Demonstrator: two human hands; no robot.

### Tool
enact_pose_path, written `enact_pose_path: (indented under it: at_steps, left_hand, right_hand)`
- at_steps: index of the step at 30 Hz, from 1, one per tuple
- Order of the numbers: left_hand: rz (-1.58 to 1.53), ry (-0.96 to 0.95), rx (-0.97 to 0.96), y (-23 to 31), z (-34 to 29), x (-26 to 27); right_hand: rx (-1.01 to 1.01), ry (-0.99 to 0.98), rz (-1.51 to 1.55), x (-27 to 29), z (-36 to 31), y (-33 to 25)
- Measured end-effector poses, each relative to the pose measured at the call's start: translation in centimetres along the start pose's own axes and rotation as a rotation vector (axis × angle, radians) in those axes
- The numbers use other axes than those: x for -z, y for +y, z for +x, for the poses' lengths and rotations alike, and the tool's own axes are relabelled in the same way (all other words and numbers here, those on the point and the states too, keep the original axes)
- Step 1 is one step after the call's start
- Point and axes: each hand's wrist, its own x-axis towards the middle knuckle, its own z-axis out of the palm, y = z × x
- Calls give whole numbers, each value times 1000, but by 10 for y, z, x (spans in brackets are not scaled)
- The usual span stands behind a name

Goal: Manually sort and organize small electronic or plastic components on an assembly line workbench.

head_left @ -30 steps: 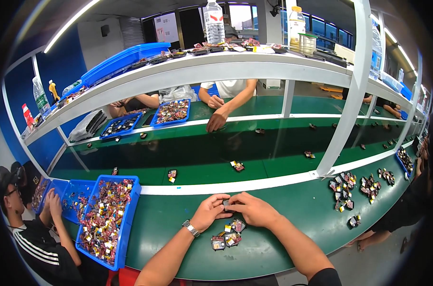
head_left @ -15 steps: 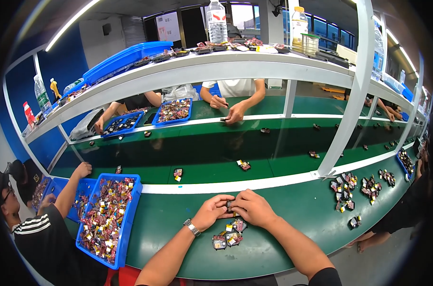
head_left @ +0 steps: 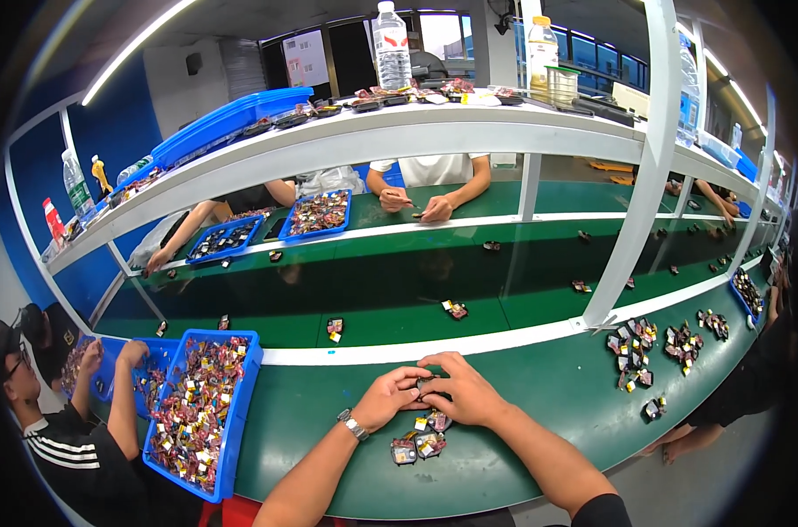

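Both my hands meet over the green worktop at front centre. My left hand (head_left: 390, 397), with a metal-banded watch on its wrist, is closed on one side of a small black electronic module (head_left: 427, 383). The fingers of my right hand (head_left: 466, 392) press on its other side, covering most of the module. Just below the hands lie several similar modules (head_left: 429, 444) with clear-looking faces, reddish wires and yellow and white labels. The right hand partly covers the topmost of these.
A blue tray (head_left: 253, 378) heaped with wired modules stands at left, beside a seated co-worker (head_left: 69, 439). Loose module clusters (head_left: 631, 351) lie at right. Beyond a white rail (head_left: 372, 353), a green belt (head_left: 390, 321) carries spaced modules. A white shelf frame (head_left: 631, 220) rises ahead; people work across.
My hands stay together on the module, with the right fingers slightly shifted. The left co-worker's hand has drawn back from the belt to the trays. Modules on the belt have slid slightly right.
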Motion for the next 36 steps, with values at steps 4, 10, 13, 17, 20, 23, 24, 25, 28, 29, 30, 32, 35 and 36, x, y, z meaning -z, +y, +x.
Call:
enact_pose_path:
  at_steps: [4, 10, 13, 17, 20, 23, 24, 25, 28, 29, 30, 32, 35, 36]
  left_hand:
    - [24, 12, -11, 1, 0, -3]
    - [-24, 32, -19, -4, 2, 0]
    - [-77, 22, -36, -4, 1, 1]
    - [-93, 23, -46, -3, 1, 1]
    - [-99, 25, -52, -4, 1, 2]
    - [-110, 7, -65, -5, 1, 3]
    - [-107, -6, -71, -5, 1, 3]
    - [-107, -7, -70, -5, 1, 3]
    - [-91, 22, -54, -6, 2, 1]
    - [-87, 46, -60, -7, 2, 1]
    - [-84, 70, -66, -8, 3, 0]
    - [-83, 79, -101, -9, 2, -1]
    - [-76, 67, -133, -9, 1, 2]
    - [-69, 46, -124, -8, 1, 3]
  right_hand:
    - [-44, -6, 46, 4, -2, -4]
    - [-98, 110, 28, -11, -6, 0]
    - [-102, 126, 23, -14, -5, -2]
    - [-121, 151, 49, -16, -5, -5]
    - [-136, 165, 90, -18, -6, -5]
    - [-181, 165, 133, -19, -8, -4]
    - [-214, 162, 148, -19, -8, -4]
    - [-214, 163, 148, -20, -9, -3]
    - [-237, 175, 168, -23, -10, -3]
    - [-244, 188, 182, -22, -9, -5]
    - [-251, 201, 196, -22, -8, -7]
    - [-173, 227, 154, -24, -6, -8]
    - [-70, 253, 97, -20, -3, -11]
    - [-49, 254, 85, -19, -2, -12]
